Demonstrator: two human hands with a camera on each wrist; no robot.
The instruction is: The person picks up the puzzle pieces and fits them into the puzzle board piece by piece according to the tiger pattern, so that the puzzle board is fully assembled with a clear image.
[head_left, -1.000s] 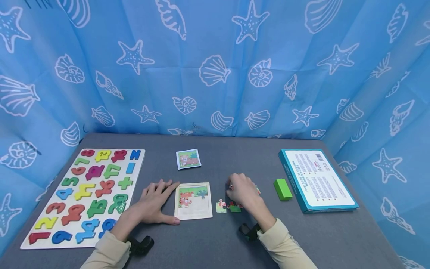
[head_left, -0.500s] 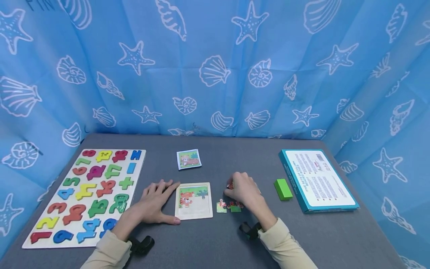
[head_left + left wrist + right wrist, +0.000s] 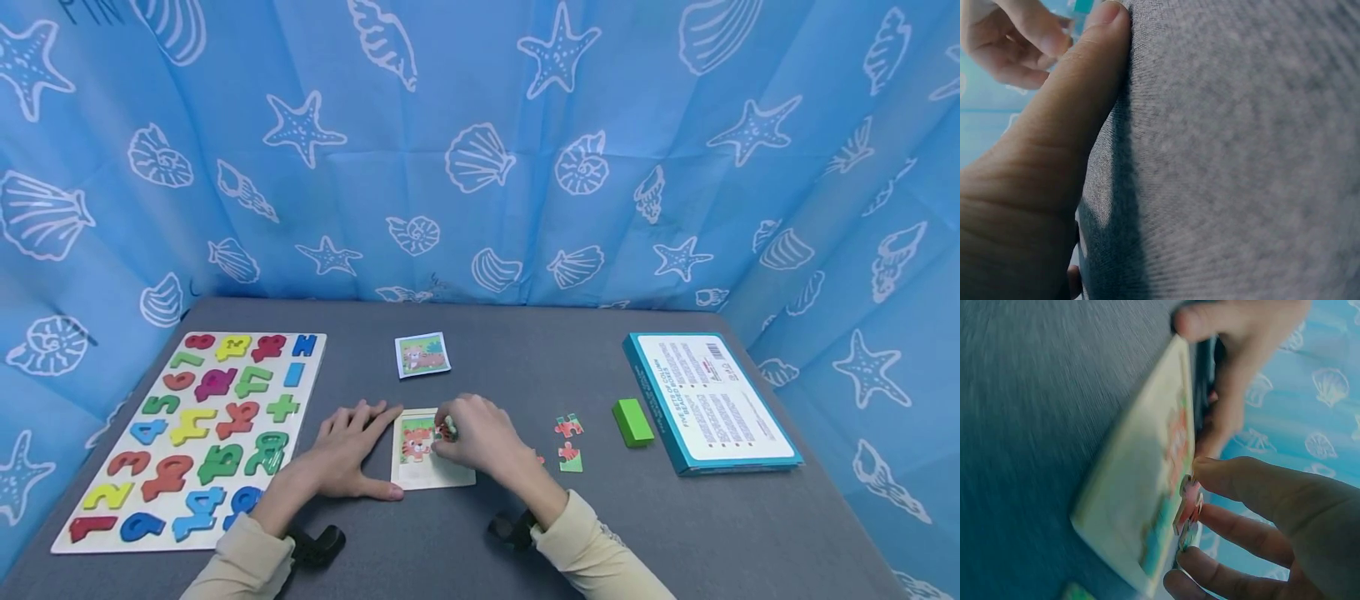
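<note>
1. Left hand point(image 3: 348, 450): relaxed and grasping nothing, fingers spread beside the pale tray point(image 3: 433, 477), with index fingertip and thumb near its left corners; whether it presses on the tray cannot be told. Right hand point(image 3: 478, 432): thumb and fingertips pinching a puzzle piece point(image 3: 1188, 509), held tilted over the tray.
2. Probable faults, left to right: the tray could slide under pressure if the left hand does not steady it; the laid pieces point(image 3: 415, 450) could be dislodged by a straying right fingertip; the puzzle piece, being tilted, could catch on a neighbour or slip from the pinch.
3. Position: the tray lies between the hands, just right of the left and partly beneath the right. Beyond the right hand, to its right, lie a far loose piece point(image 3: 568, 426) and a near loose piece point(image 3: 570, 457).
</note>
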